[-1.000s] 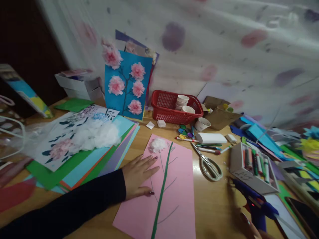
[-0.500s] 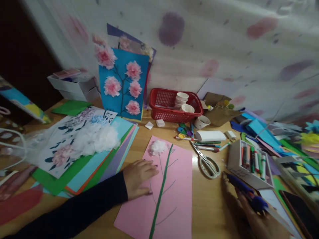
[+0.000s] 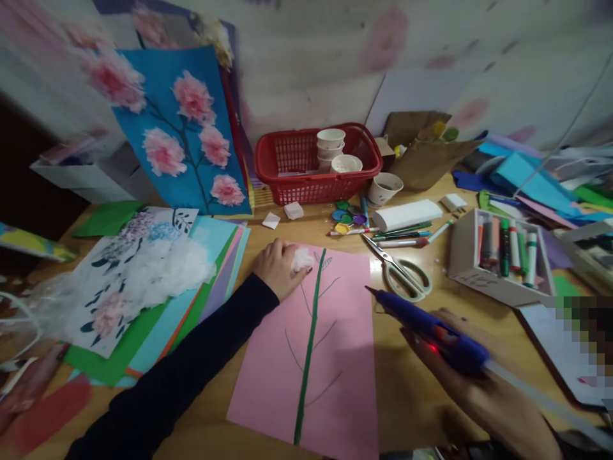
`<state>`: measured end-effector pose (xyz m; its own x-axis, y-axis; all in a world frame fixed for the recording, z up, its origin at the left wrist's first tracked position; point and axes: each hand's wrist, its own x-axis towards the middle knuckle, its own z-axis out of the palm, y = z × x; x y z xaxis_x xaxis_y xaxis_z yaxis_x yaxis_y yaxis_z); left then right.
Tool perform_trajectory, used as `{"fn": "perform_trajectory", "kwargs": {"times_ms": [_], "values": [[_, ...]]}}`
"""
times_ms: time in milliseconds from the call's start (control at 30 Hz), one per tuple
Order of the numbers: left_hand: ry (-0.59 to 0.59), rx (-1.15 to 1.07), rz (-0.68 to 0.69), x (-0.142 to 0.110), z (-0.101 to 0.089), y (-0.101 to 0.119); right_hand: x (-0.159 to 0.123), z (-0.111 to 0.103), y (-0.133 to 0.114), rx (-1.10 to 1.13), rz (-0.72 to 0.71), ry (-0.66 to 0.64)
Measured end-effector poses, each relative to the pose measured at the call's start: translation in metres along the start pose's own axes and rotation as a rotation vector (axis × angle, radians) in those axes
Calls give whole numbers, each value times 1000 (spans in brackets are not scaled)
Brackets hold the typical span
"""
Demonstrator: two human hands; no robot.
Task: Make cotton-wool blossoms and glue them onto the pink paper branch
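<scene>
My left hand (image 3: 276, 269) is at the top left of the pink sheet (image 3: 352, 319), its fingers closed around a white tissue-paper flower (image 3: 301, 259) that they partly cover. Down the sheet runs a green stem (image 3: 310, 342) with thin drawn branches and a small leaf outline near its top. In my right hand (image 3: 483, 396) is a blue hot glue gun (image 3: 431, 329) with a red light showing. Its nozzle points left, over the sheet's right edge, and a clear glue stick trails from its back. Scissors (image 3: 400, 271) lie just beyond the nozzle.
A red basket (image 3: 318, 188) with paper cups stands at the back. Left of it leans a blue flower picture (image 3: 163, 160). Coloured paper (image 3: 158, 345) and white tissue (image 3: 177, 265) lie at left. A marker box (image 3: 498, 287) stands at right, near brushes and paint pots.
My left hand has moved up the sheet onto the white flower. My right hand has raised the glue gun and brought it left toward the sheet. The view has shifted.
</scene>
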<state>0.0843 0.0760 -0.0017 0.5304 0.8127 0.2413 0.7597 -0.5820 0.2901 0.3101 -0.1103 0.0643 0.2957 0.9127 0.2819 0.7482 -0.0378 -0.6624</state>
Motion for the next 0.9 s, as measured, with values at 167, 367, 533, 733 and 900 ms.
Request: {"fn": "perform_trajectory", "kwargs": {"times_ms": [167,367,533,733,900], "values": [[46,-191,-37,4,3,-10,18,23,-10,106,-40,-247],[43,-271,-73,6,-2,-12,38,57,-26,126,-28,-272],[10,-368,-86,9,-4,-17,45,77,-30,119,-48,-278],[-37,-414,-92,10,-4,-22,45,89,-26,55,-46,-275],[-49,-446,-107,10,-2,-23,49,92,-28,10,-57,-326]]}}
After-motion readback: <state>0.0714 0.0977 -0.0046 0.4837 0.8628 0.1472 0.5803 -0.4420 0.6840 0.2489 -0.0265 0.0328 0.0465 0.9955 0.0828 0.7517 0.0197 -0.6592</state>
